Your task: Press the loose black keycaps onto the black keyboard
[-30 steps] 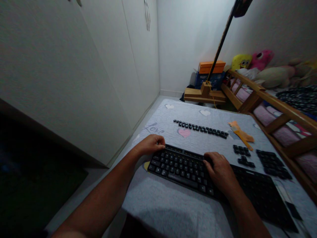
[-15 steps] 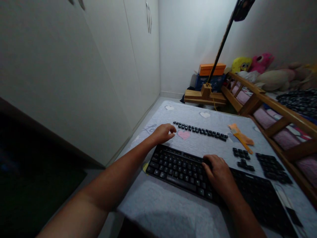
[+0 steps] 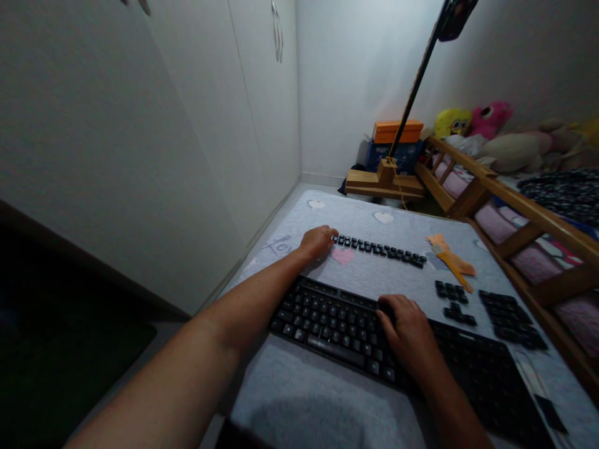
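Note:
My left hand (image 3: 319, 242) reaches to the left end of a double row of loose black keycaps (image 3: 384, 251). Its fingertips are pinched on a keycap there, and the hand hides the end of the row. A black keyboard (image 3: 322, 345) lies at a slant in front of me, with keycaps seated on its left and middle part. Over its right part the key area looks bare. My right hand (image 3: 406, 327) rests on the keyboard, right of the letter keys, with its fingers curled over the back edge.
Right of the row lie an orange cloth (image 3: 461, 265) and a yellow-handled brush (image 3: 453, 269). Further keycap groups (image 3: 452, 292) and a larger block of keycaps (image 3: 512, 319) sit behind the keyboard. A wooden bed rail (image 3: 528, 212) borders the right, a white wardrobe (image 3: 201, 125) the left.
My left hand has moved forward and slightly right, from above the keyboard's back corner to the end of the keycap row, and its fingers have closed. My right hand stays on the keyboard.

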Demonstrator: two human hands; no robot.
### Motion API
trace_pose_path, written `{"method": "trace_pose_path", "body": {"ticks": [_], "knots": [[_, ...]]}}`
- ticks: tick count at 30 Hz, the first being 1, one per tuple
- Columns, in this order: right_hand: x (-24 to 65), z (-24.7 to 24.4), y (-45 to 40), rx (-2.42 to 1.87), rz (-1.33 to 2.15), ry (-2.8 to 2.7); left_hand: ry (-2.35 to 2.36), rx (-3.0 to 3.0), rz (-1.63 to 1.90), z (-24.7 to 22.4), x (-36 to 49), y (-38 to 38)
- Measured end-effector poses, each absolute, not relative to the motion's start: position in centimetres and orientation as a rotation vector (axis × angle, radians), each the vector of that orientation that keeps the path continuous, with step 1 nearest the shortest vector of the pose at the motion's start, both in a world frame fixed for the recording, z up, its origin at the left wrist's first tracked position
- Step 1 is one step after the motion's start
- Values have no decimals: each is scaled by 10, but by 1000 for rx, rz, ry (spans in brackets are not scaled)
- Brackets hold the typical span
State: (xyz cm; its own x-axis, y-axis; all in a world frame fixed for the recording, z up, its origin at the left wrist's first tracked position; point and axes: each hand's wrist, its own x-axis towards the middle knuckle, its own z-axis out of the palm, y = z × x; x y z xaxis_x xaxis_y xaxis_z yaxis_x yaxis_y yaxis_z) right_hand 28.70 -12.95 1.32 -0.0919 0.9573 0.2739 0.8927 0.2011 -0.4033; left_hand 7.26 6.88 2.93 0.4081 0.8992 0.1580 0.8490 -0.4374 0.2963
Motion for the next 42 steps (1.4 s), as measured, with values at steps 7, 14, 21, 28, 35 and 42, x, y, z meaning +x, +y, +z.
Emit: {"method": "trace_pose_path", "body": {"ticks": [7, 14, 21, 28, 35, 42], "knots": [[287, 12, -129, -1743, 196, -2016, 1592, 2507, 395, 26, 75, 73], [287, 12, -130, -1733, 175, -2007, 1580, 2541, 367, 26, 76, 75], [287, 13, -130, -1751, 212, -2002, 1584, 2562, 330, 26, 77, 76], [287, 13, -129, -1736, 187, -2006, 1592, 2535, 373, 28, 79, 77], [288, 12, -130, -1743, 177, -2024, 1541, 2516, 537, 33, 61, 68], [287, 13, -129, -1729, 151, -2018, 1286, 2348, 678, 52, 32, 20]]}}
